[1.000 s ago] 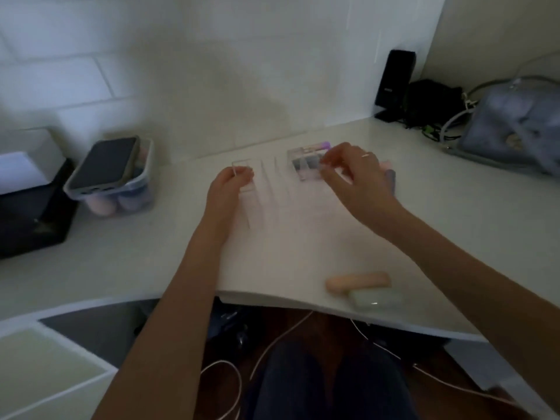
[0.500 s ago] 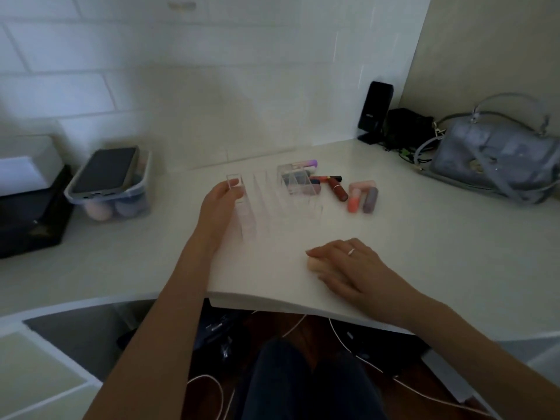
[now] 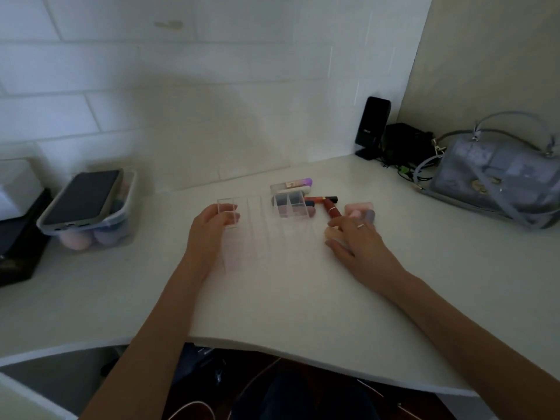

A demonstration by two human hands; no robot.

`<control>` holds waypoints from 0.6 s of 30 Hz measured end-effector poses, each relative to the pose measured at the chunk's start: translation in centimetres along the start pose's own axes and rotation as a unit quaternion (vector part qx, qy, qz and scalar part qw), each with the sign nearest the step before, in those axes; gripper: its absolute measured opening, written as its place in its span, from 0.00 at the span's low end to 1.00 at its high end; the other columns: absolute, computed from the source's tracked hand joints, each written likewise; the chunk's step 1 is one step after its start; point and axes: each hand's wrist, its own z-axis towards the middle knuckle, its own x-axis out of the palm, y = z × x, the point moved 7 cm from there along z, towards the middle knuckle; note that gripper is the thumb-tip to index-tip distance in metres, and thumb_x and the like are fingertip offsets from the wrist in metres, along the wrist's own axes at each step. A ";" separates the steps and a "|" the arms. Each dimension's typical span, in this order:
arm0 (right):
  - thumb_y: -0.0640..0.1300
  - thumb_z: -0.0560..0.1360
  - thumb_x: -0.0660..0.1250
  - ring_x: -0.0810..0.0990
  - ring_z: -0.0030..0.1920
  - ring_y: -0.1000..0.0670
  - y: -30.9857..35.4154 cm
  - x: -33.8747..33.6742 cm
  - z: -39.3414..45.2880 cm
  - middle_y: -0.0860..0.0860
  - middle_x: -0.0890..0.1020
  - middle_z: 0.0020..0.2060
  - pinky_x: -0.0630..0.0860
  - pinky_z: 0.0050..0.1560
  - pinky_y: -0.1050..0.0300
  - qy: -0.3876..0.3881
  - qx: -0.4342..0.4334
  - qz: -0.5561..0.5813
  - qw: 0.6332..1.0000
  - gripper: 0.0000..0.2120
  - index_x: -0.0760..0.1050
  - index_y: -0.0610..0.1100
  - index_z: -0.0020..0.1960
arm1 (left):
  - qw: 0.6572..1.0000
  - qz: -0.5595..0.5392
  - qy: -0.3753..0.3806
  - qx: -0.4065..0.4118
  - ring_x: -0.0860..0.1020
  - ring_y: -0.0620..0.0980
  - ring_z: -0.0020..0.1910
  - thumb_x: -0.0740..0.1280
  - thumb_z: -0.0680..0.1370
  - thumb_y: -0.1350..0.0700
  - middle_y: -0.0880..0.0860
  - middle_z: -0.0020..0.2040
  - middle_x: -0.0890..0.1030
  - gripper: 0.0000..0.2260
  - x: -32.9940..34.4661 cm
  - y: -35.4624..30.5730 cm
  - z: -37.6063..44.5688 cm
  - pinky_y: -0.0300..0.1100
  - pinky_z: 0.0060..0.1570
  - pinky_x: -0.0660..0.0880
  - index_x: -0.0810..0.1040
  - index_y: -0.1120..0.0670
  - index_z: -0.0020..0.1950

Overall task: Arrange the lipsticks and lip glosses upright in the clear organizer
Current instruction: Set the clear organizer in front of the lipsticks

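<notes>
The clear organizer [image 3: 266,234] stands mid-table, its slots looking empty. My left hand [image 3: 209,230] grips its left end wall. My right hand [image 3: 356,242] rests just right of the organizer, fingers curled over a peach tube [image 3: 331,233] whose end pokes out. Behind the organizer lie loose lip products: a purple-capped clear tube [image 3: 292,184], a red lipstick [image 3: 330,207], a pink one [image 3: 359,207], a grey one [image 3: 370,216], and dark tubes seen through the clear walls.
A phone [image 3: 83,197] lies on a plastic tub [image 3: 122,221] of makeup sponges at left, beside a black box [image 3: 18,244]. A grey handbag [image 3: 497,174] and a black speaker [image 3: 372,125] sit back right. The table's curved front edge [image 3: 272,350] is near.
My right hand left the organizer's far side, dropped to the front edge over the peach tube, and has brought it up beside the organizer. The left hand stayed put.
</notes>
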 end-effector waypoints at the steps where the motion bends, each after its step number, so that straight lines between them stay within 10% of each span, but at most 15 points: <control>1: 0.50 0.79 0.61 0.70 0.61 0.41 0.1 0.1 0.6 0.44 0.76 0.58 0.69 0.57 0.49 0.001 -0.010 0.000 1.000 0.15 0.70 0.45 0.62 | 1.000 0.000 -0.003 0.011 0.80 0.46 0.43 0.63 0.73 0.62 0.52 0.43 0.82 0.08 0.2 -0.2 0.0 0.39 0.48 0.73 0.80 0.53 0.45; 12: 0.50 0.80 0.56 0.68 0.61 0.44 -0.6 0.9 3.4 0.49 0.76 0.59 0.62 0.64 0.46 -0.015 -0.027 -0.036 0.999 0.13 0.73 0.47 0.60 | 0.998 -0.010 0.068 0.005 0.79 0.45 0.32 0.58 0.56 0.62 0.49 0.29 0.82 0.13 2.6 -0.5 1.6 0.40 0.39 0.73 0.77 0.63 0.35; 18: 0.46 0.82 0.53 0.72 0.58 0.44 -0.1 -0.8 5.3 0.48 0.79 0.54 0.53 0.48 0.55 -0.083 -0.014 -0.062 0.995 0.14 0.75 0.44 0.59 | 0.995 -0.035 0.091 0.005 0.78 0.49 0.32 0.57 0.53 0.63 0.52 0.29 0.81 0.14 4.1 -0.8 2.8 0.37 0.34 0.72 0.76 0.65 0.34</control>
